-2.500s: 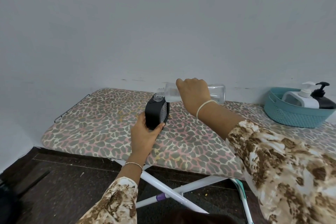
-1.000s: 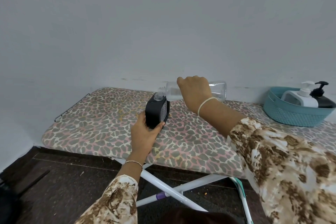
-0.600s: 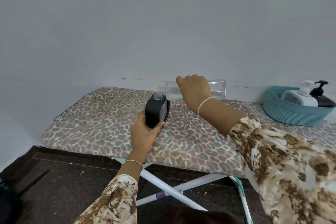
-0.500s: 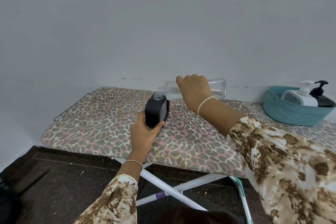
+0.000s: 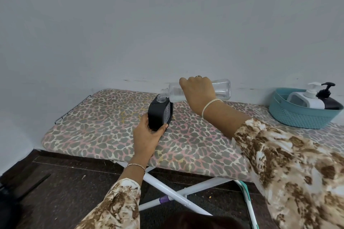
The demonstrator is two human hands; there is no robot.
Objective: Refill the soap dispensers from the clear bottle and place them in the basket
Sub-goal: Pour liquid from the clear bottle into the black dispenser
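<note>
A black soap dispenser (image 5: 158,115) without its pump stands upright on the leopard-print ironing board (image 5: 104,128). My left hand (image 5: 148,135) grips its lower part. My right hand (image 5: 198,92) holds the clear bottle (image 5: 222,90) tipped on its side, the bottle's open neck right over the dispenser's open mouth. A teal basket (image 5: 297,115) at the far right holds a white pump dispenser (image 5: 307,98) and a black pump dispenser (image 5: 328,99).
The board stands against a grey wall, on white crossed legs (image 5: 173,194) over a dark floor. A wire iron rest (image 5: 71,109) sticks out at its left end.
The clear bottle has lifted slightly at its base end. Both hands and the black dispenser stay where they were.
</note>
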